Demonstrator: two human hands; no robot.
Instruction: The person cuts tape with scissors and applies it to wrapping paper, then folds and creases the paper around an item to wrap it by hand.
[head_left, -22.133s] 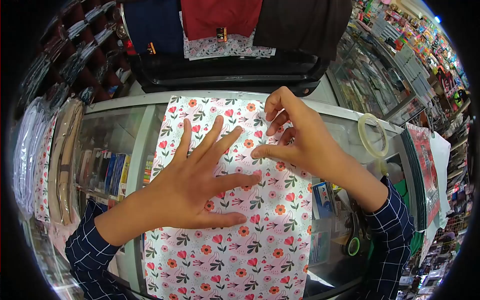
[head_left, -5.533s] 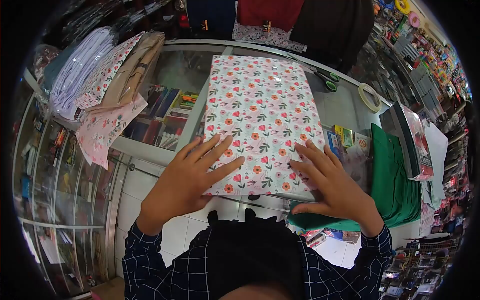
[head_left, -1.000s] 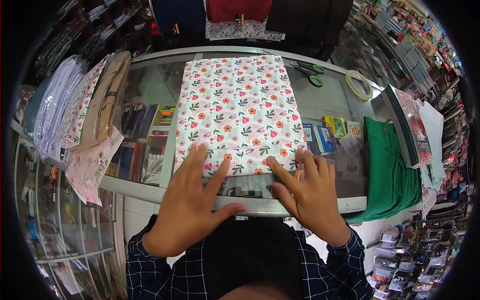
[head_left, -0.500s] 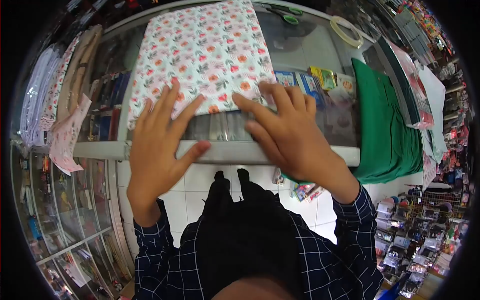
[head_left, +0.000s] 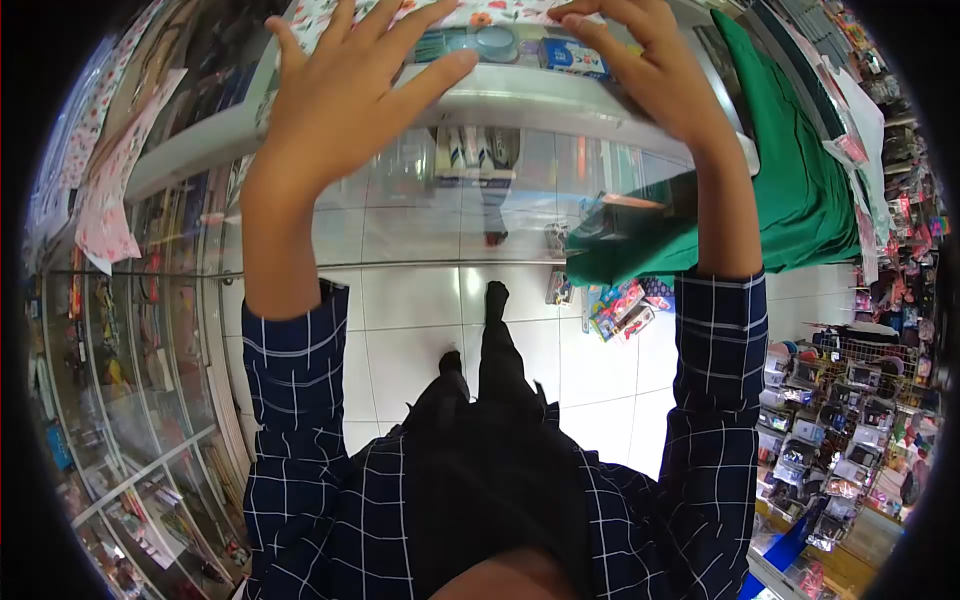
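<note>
two hands at the floral paper (head_left: 480, 14), up at 12 o'clock

a long glass counter with a pale metal rim (head_left: 500, 97) crosses the view from 10 o'clock through 12 to 2. below it, the white tiled floor (head_left: 600, 385) spreads around the person's feet. a glass-fronted cabinet (head_left: 130, 360) stands at 9 o'clock, and a rack of small packaged goods (head_left: 830, 430) fills 4 o'clock. green cloth (head_left: 800, 200) drapes over the counter's end at 2 o'clock.

the floral paper is cut off by the top of the view, with only its near part showing. the left hand (head_left: 340, 95), at 11 o'clock, is spread wide, fingers fanned over the paper and thumb pointing toward 12. the right hand (head_left: 655, 75), at 1 o'clock, is narrower, fingers bent, thumb and index tips close together by the paper's edge; whether they grip it, i cannot tell.

a pink floral sheet (head_left: 125, 210) hangs at 10 o'clock. colourful packets (head_left: 622, 310) lie on the floor toward 3 o'clock. smallest, a blue box (head_left: 573, 58) shows between the hands, just past 12 o'clock.
</note>
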